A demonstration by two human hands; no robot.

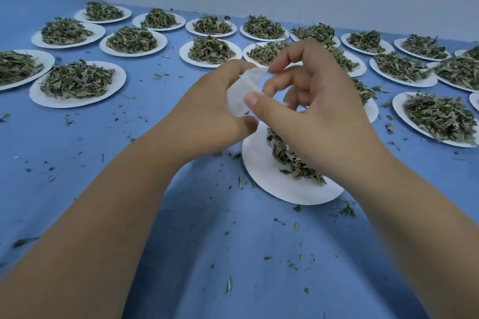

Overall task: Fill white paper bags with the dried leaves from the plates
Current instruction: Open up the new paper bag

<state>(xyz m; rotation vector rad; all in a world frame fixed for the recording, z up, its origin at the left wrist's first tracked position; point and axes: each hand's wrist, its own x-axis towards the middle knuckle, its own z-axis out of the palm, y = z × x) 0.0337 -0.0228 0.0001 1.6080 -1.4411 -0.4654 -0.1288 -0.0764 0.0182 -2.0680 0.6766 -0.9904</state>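
Pinching paper bag [238, 97], left hand [207, 114], right hand [320, 114]

leaf-heaped plates [261, 163]: roughly 21, some cut off | white paper bag [237, 97]: 1 | hands [207, 116]: 2

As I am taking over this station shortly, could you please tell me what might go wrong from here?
The white paper bag, pinched between the left hand and the right hand, looks thin; pulling its mouth open could tear it.
Its opening is small beside the leaf pile on the nearest plate, so leaves may spill onto the blue cloth, already littered with crumbs.
The right forearm hangs over that pile and may brush it.
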